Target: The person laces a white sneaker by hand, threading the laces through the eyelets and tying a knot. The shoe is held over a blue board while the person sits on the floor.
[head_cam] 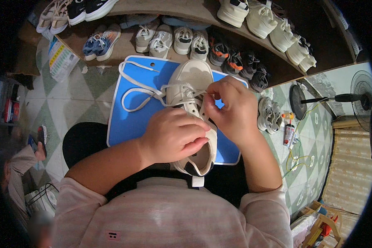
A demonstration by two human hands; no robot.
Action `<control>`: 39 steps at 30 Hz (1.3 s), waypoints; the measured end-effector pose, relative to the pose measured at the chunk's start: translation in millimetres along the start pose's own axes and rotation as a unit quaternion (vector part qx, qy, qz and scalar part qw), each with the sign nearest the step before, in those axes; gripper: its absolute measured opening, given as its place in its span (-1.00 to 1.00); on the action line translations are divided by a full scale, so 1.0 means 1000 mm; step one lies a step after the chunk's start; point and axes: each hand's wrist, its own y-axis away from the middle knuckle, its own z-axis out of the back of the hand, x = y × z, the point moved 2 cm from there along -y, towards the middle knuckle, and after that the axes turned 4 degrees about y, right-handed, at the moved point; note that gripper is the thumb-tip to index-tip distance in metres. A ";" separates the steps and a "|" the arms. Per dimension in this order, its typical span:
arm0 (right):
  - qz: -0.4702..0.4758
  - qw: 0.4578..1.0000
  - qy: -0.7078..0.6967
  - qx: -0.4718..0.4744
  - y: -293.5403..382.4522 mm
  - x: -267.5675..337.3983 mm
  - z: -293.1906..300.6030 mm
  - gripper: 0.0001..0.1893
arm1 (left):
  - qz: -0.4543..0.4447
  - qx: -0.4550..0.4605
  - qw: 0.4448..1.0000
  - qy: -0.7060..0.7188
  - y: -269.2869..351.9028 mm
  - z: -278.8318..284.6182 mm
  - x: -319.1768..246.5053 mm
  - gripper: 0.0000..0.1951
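Observation:
A white sneaker [194, 71] lies on a blue board [127, 124] with a white rim, its toe away from me and its heel towards me. White lace crosses the front part of the tongue, while eyelets nearer the ankle show no lace. One long free lace end [136, 90] loops over the board on the left. My right hand [232, 105] pinches the lace at the shoe's right side, thumb and forefinger together. My left hand [176, 133] rests over the left side and opening of the shoe, fingers curled; what its fingertips hold, if anything, is hidden.
Beyond the board stands a curved wooden shelf [161, 7] with several pairs of shoes. Grey sneakers [269, 114], a bottle, cables and a black fan [348, 98] are on the tiled floor at right. Another person's leg [24, 158] shows at the left.

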 end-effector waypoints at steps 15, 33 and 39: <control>-0.093 0.993 -0.077 0.013 0.014 -0.003 0.005 -0.87 | 0.018 -0.015 1.000 0.011 0.000 -0.003 0.000 -0.88; -0.216 0.921 -0.316 0.077 0.022 -0.014 0.002 -0.89 | 0.005 -0.013 1.000 0.027 0.001 -0.002 0.004 -0.84; -0.070 0.976 -0.181 0.094 0.018 -0.012 0.002 -0.89 | 0.015 -0.013 0.999 0.034 0.002 -0.003 0.003 -0.85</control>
